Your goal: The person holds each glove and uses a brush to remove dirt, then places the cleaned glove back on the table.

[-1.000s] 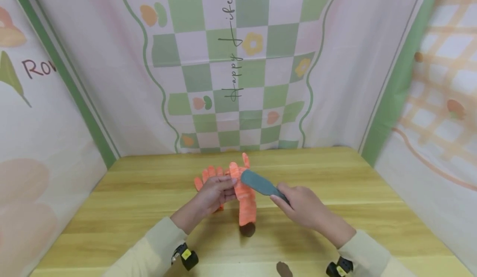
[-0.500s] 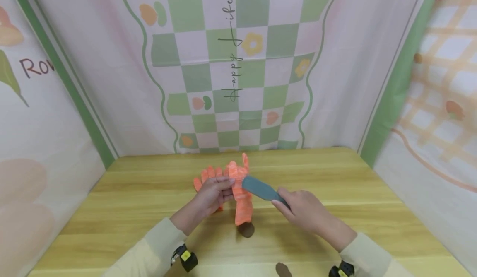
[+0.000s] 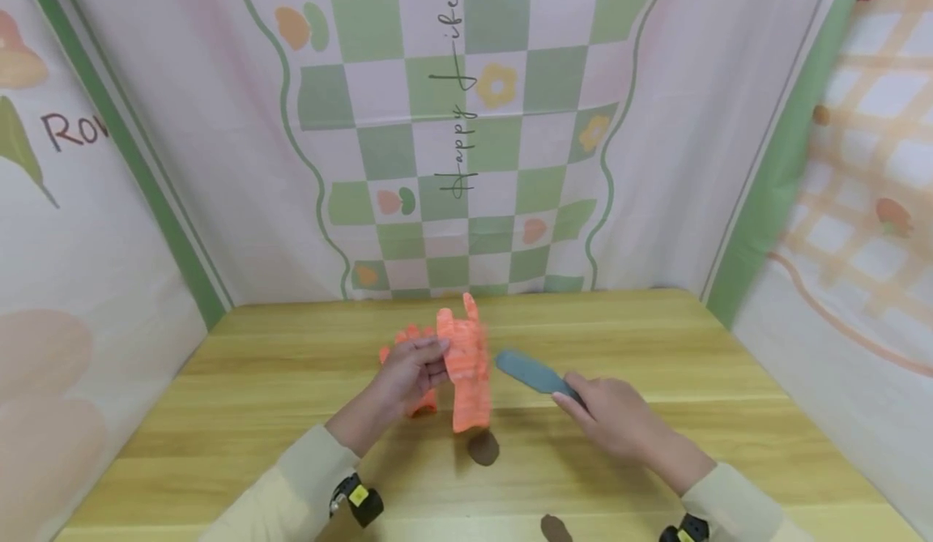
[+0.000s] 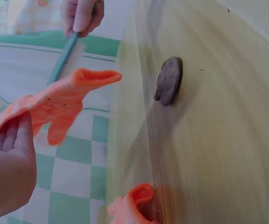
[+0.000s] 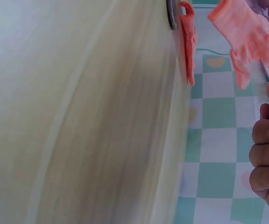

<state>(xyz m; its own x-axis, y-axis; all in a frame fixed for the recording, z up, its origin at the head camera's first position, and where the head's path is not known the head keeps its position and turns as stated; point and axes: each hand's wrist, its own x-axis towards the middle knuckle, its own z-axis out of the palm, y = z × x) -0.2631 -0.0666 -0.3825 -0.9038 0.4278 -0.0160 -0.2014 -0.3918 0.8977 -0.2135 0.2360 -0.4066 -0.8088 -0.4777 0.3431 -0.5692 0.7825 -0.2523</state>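
My left hand (image 3: 410, 376) grips an orange knit glove (image 3: 466, 360) by its edge and holds it up above the table, cuff downward. Dark specks mark the glove's fabric in the left wrist view. My right hand (image 3: 615, 412) holds a teal-handled brush (image 3: 532, 370) by its handle; pale bristles (image 4: 77, 55) show along its underside in the left wrist view. In the head view the brush head is a little apart from the glove's right side. A second orange glove (image 3: 424, 403) lies on the table behind my left hand, partly hidden by it.
A flat brown lump (image 3: 483, 448) lies on the wooden table (image 3: 291, 396) just below the raised glove. Another brown piece (image 3: 555, 527) is near the front edge. Printed cloth walls (image 3: 466, 145) close off the back and both sides.
The raised glove has moved slightly left and up with my left hand and turned a little. My right hand has drawn the brush away from the glove, rightward.
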